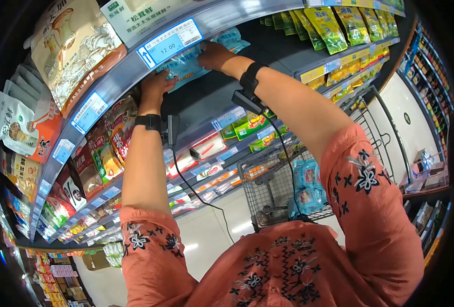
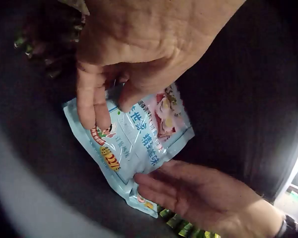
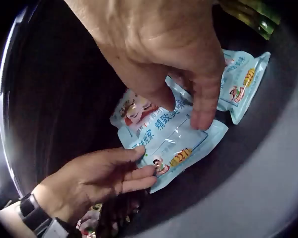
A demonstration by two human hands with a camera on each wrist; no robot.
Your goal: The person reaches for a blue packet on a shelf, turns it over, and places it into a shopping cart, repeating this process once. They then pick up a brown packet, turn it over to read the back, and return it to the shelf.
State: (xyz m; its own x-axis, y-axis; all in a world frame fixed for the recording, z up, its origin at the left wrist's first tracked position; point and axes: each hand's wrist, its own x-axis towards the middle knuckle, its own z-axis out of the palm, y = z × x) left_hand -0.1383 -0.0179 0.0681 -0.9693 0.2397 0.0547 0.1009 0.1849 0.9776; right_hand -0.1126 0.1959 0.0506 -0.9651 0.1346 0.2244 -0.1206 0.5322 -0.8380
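Observation:
A light blue packet (image 1: 183, 66) (image 2: 134, 136) (image 3: 174, 141) with printed writing lies on the dark shelf, between both hands. My left hand (image 1: 155, 89) (image 2: 139, 54) (image 3: 97, 181) holds its near left edge, thumb and fingertips on the film. At the other end, my right hand (image 1: 217, 56) (image 2: 208, 196) (image 3: 164, 54) grips the packet with thumb and bent fingers. A second blue packet (image 1: 232, 38) (image 3: 241, 82) lies just beyond the right hand. The undersides of both grips are partly hidden.
A price rail (image 1: 170, 45) curves along the shelf front, close over the hands. Large mushroom-print bags (image 1: 73, 51) stand at upper left, yellow-green packets (image 1: 326, 28) at upper right. Below right is a wire cart (image 1: 268, 197) holding blue packs (image 1: 306, 184). Black cables hang from both wrists.

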